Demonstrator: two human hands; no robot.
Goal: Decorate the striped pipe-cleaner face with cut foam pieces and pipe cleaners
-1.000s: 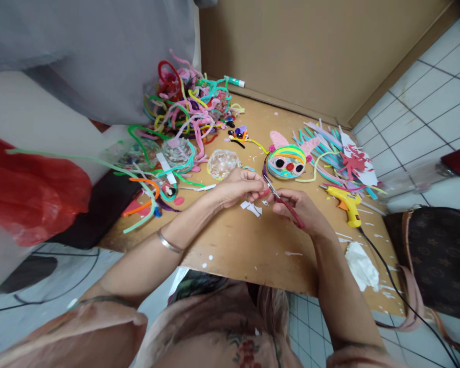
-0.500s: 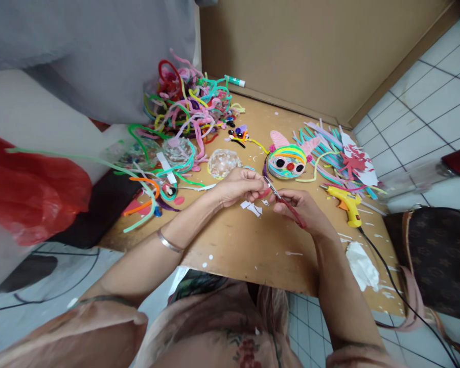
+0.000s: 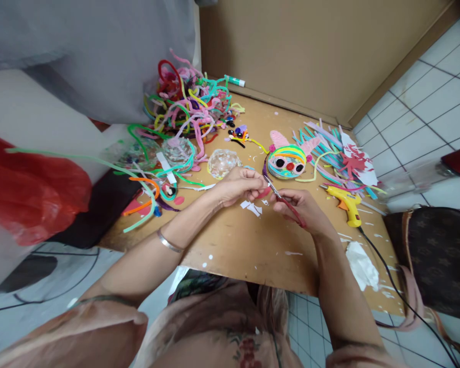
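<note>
My left hand is closed, pinching a small piece of red paper with a white side over the table. Red-handled scissors are gripped in my right hand, their blades pointing up and left at the edge of the paper. Just beyond the blades lies a round clear face decorated with coloured pipe cleaners, black eyes, a red nose and pink ears. White paper scraps lie below my left hand. Behind that hand is another clear round piece without a face.
A tangled heap of pipe cleaners fills the back left. More straight pipe cleaners lie at the right under cut red-and-white paper. A yellow glue gun with a black cord, crumpled tissue and a brown bag are at the right.
Hardly anything differs. Both hands, the scissors and the red paper keep nearly the same places.
</note>
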